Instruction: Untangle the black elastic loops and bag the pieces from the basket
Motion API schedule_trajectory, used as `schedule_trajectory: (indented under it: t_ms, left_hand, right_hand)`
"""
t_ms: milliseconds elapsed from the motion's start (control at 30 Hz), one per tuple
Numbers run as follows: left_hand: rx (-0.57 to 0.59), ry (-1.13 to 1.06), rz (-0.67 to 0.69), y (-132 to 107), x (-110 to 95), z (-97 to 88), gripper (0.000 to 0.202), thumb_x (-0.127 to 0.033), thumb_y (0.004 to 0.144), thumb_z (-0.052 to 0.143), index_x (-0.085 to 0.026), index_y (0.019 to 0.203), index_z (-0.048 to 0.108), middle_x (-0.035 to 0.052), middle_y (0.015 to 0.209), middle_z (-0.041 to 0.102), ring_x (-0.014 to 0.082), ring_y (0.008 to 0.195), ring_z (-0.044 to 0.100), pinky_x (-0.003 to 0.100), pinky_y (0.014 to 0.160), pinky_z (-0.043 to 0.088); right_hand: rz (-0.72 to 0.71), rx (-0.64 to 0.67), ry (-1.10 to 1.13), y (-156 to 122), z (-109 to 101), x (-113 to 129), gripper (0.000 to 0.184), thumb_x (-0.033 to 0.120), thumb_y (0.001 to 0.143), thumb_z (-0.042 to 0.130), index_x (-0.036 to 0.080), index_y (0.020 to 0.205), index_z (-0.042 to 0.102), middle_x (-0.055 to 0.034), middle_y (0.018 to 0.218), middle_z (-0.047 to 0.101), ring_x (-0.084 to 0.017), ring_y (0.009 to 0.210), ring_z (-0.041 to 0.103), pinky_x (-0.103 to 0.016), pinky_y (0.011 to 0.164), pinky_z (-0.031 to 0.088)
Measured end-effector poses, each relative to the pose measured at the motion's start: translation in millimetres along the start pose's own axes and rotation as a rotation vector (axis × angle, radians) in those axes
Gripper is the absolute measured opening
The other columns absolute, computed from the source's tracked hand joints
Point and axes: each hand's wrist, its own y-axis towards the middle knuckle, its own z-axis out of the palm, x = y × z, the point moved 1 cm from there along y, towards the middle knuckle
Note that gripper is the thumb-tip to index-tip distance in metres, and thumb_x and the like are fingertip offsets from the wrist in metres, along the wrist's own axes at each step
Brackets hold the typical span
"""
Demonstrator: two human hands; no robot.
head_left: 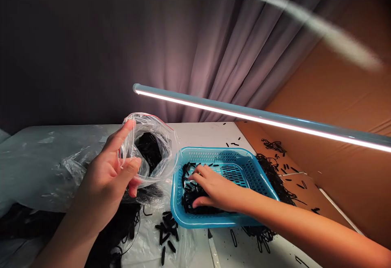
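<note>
left hand [106,178] pinches bag [167,154] left of basket [210,221]; right hand [215,190] in basket, hold unclear; bag may slump if pinch slackens

Over the table [204,133], we have a plastic bag [171,152] at our left hand [110,174], with a bundle [149,150] inside it, and just to its right a basket [210,220], where our right hand [215,188] reaches over strips [187,196] in the left part. Nearer us than the basket lies a craft knife [213,249], with scattered short pieces [167,220] to its left. Behind the table hangs a curtain [189,64], before it runs a tube lamp [262,116], and cardboard [351,146] stands to our right.
</note>
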Motion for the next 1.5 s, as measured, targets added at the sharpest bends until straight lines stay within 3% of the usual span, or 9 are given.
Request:
schedule_trajectory:
  t_ms: [100,200,367,567,800,1033,1200,1400,1500]
  left_hand:
    - [0.002,0.003,0.003,0,-1,0.0,0.076,-0.038,0.080,0.066,-0.035,0.150,0.036,-0.0067,0.051,0.048,0.0143,0.044,0.048,0.026,0.042,0.044]
    - [0.014,0.002,0.006,-1,-1,0.5,0.075,-0.037,0.081,0.063,-0.034,0.151,0.035,-0.0064,0.053,0.049,0.0140,0.044,0.048,0.025,0.041,0.043]
    - [0.033,-0.006,0.001,-1,1,0.3,0.076,-0.036,0.082,0.061,-0.033,0.152,0.032,-0.0066,0.055,0.047,0.0128,0.044,0.047,0.023,0.040,0.042]
    - [0.047,-0.005,-0.007,0,4,-0.9,0.074,-0.038,0.082,0.061,-0.040,0.150,0.032,-0.0077,0.051,0.046,0.0130,0.045,0.048,0.021,0.040,0.043]
    - [0.032,-0.013,-0.001,0,4,-1.0,0.075,-0.037,0.080,0.063,-0.036,0.149,0.036,-0.0069,0.050,0.046,0.0133,0.043,0.046,0.023,0.039,0.044]
    - [0.051,0.042,0.004,0,1,-0.4,0.076,-0.037,0.080,0.057,-0.036,0.152,0.030,-0.0064,0.050,0.045,0.0165,0.041,0.047,0.026,0.038,0.043]
    - [0.048,0.040,0.007,-1,2,-1.9,0.076,-0.040,0.080,0.059,-0.037,0.151,0.032,-0.0082,0.051,0.046,0.0138,0.042,0.048,0.022,0.040,0.044]
    - [0.060,0.042,0.010,-2,2,-2.9,0.071,-0.041,0.084,0.057,-0.041,0.150,0.031,-0.0090,0.049,0.048,0.0122,0.041,0.047,0.021,0.042,0.043]
    - [0.059,0.032,0.021,-2,0,-2.5,0.071,-0.040,0.084,0.057,-0.038,0.150,0.032,-0.0091,0.047,0.047,0.0116,0.040,0.046,0.021,0.041,0.042]
  right_hand:
    - [0.014,-0.076,-0.082,18,16,-11,0.101,0.075,0.069,0.066,0.014,0.145,0.039,-0.0236,0.146,0.039,-0.042,0.130,0.037,-0.062,0.104,0.033]
    - [0.034,-0.120,-0.033,26,35,-17,0.116,0.083,0.062,0.063,0.012,0.149,0.032,-0.0248,0.152,0.031,-0.043,0.137,0.029,-0.064,0.108,0.024]
    - [0.021,-0.247,0.005,24,47,-14,0.097,0.077,0.059,0.072,0.017,0.132,0.049,-0.0186,0.141,0.044,-0.037,0.128,0.039,-0.055,0.106,0.030]
    - [0.031,-0.280,0.005,22,50,-14,0.081,0.062,0.061,0.081,0.018,0.123,0.052,-0.0149,0.132,0.049,-0.034,0.121,0.044,-0.049,0.100,0.036]
    - [0.034,-0.258,-0.042,26,50,-13,0.110,0.062,0.059,0.081,0.014,0.145,0.032,-0.0212,0.148,0.034,-0.038,0.135,0.030,-0.055,0.109,0.022]
    - [0.016,-0.196,-0.051,33,45,-9,0.070,0.047,0.065,0.079,0.016,0.121,0.053,-0.0132,0.125,0.050,-0.031,0.111,0.043,-0.047,0.095,0.036]
    - [-0.162,-0.095,-0.097,31,43,-6,0.026,0.027,0.078,0.065,0.019,0.103,0.060,-0.0092,0.120,0.053,-0.026,0.104,0.044,-0.042,0.090,0.038]
    - [-0.425,0.029,-0.149,24,37,-7,0.049,0.066,0.082,0.057,0.023,0.106,0.064,-0.0115,0.119,0.050,-0.027,0.101,0.045,-0.048,0.089,0.039]
    - [-0.511,0.045,-0.172,19,44,-10,0.040,0.060,0.090,0.049,0.024,0.096,0.066,-0.0108,0.107,0.054,-0.024,0.091,0.047,-0.039,0.078,0.042]
